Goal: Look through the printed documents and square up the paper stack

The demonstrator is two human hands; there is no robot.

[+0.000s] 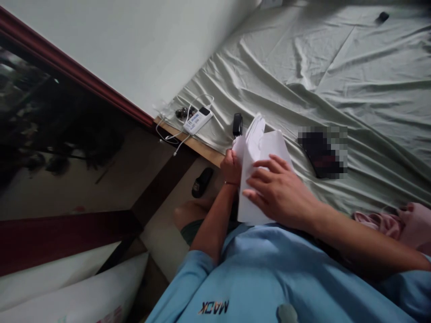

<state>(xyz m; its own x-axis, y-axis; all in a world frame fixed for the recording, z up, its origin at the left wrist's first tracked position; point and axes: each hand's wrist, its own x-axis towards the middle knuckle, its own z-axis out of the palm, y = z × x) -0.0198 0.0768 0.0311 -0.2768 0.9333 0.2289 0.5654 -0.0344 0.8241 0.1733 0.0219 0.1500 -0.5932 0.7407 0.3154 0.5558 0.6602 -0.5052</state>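
Observation:
A folded sheet of white paper (261,146) is held over my lap at the bed's edge. My left hand (230,167) is closed on the paper's left edge, fingers curled round it. My right hand (279,190) lies on top of the sheet with fingers stretched out and pressed flat against it. Part of the sheet sticks up in a loose fold behind my hands.
A pale green bedsheet (319,72) covers the bed. On it lie a white power bank with cables (197,120), a small black device (237,124), a blurred dark object (323,151), a small black item (382,17) far back and pink cloth (400,222). A black slipper (202,181) is on the floor.

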